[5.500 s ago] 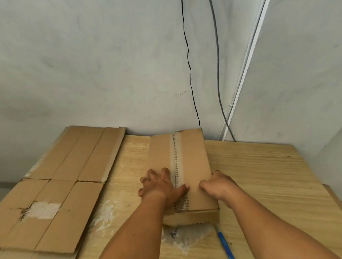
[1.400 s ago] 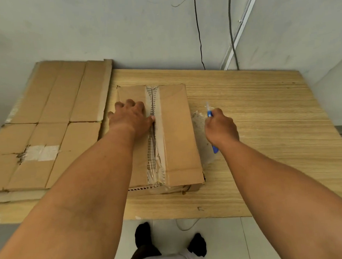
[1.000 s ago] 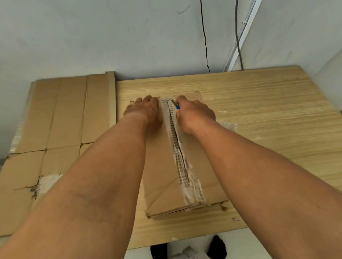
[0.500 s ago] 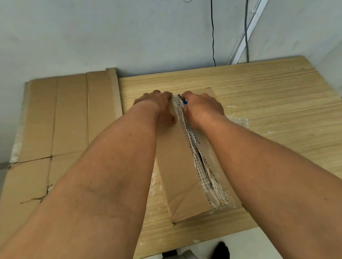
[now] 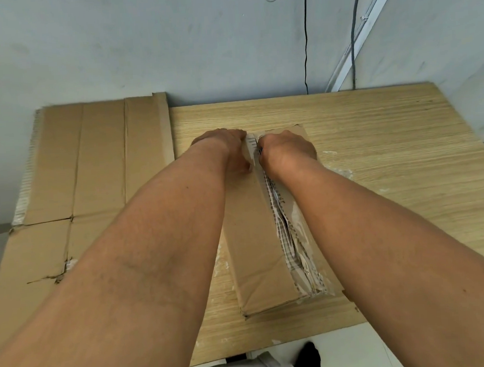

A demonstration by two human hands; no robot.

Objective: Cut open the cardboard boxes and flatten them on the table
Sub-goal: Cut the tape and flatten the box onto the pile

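**A:** Which step is this?

**B:** Cutting open, I'd say. The cardboard box (image 5: 253,240) lies closed at the centre of the frame, on the table (image 5: 390,144), running lengthwise away from the person. Both hands meet at its far end, either side of the taped seam (image 5: 287,231).

**A:** And the grips?

**B:** The left hand (image 5: 227,147) rests on the box top just left of the seam, its fingers hidden past the knuckles. The right hand (image 5: 287,151) is curled into a fist at the seam itself. A dark sliver shows between the hands, but I cannot tell what the fist holds.

**A:** What does the next move call for?

**B:** Probably a steady draw along the seam towards the bottom of the frame, with the left hand pinning the flap and staying off the line. The tape is wrinkled and gaping lower down, so it may snag.

**A:** Anything in the way?

**B:** Flattened cardboard (image 5: 90,165) fills the left of the frame, just beside the box, which leaves little room to spread the flaps that way. The right of the table is bare wood with pale smears (image 5: 337,173). The person's own forearms cover much of the seam.
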